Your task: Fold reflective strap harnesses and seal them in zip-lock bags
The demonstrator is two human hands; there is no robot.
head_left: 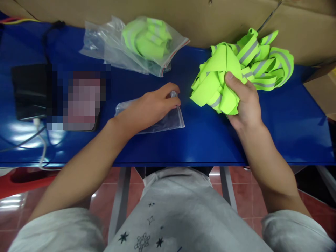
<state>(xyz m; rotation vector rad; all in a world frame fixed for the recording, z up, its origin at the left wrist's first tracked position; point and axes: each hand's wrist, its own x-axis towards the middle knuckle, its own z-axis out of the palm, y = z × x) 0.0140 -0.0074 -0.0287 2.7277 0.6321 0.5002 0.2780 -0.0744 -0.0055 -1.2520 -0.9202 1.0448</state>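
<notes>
My right hand is closed around a bunch of neon yellow-green reflective straps with grey stripes, lifted at the right of the table. Behind it lies a looser heap of the same reflective straps. My left hand pinches the edge of a clear plastic zip bag lying on the table; the forearm covers part of the bag. Further back, another clear zip bag has folded yellow-green straps inside. It rests on more clear plastic.
The blue table has cardboard along its back edge. On the left are a black device with a white cable and a blurred-out item. A cardboard box stands at the right edge.
</notes>
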